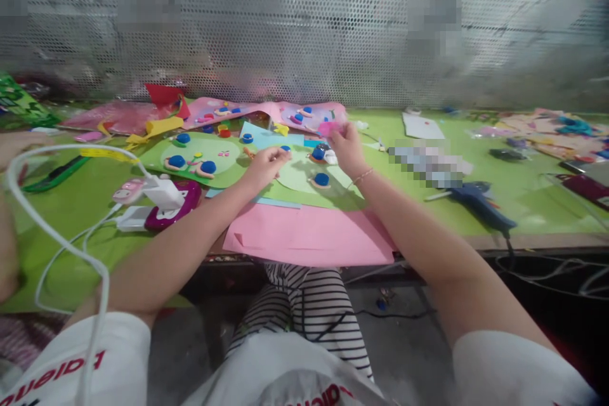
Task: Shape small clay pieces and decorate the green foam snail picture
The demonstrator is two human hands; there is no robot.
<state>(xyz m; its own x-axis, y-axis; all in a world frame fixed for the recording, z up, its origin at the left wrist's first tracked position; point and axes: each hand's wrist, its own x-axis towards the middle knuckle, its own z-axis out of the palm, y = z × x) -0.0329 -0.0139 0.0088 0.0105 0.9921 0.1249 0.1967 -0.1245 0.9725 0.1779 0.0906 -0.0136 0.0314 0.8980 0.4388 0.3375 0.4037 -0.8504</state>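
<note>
My left hand (268, 167) is closed in a pinch above the green felt sheet (219, 193), near a small blue piece (286, 149); what its fingers hold is too small to make out. My right hand (346, 147) pinches a bright pink piece (328, 129) over the back of the sheet. Blue-capped felt figures (322, 180) lie on the pale green ovals. A light blue sheet (266, 135) lies behind, and pink felt sheets (309, 235) hang slightly over the table's front edge.
White chargers with cables (164, 193) sit on a purple power strip (190, 196) at left. A blue glue gun (480, 206) lies at right. Another person's arm (7, 235) rests at far left. A perforated metal panel (304, 32) stands behind.
</note>
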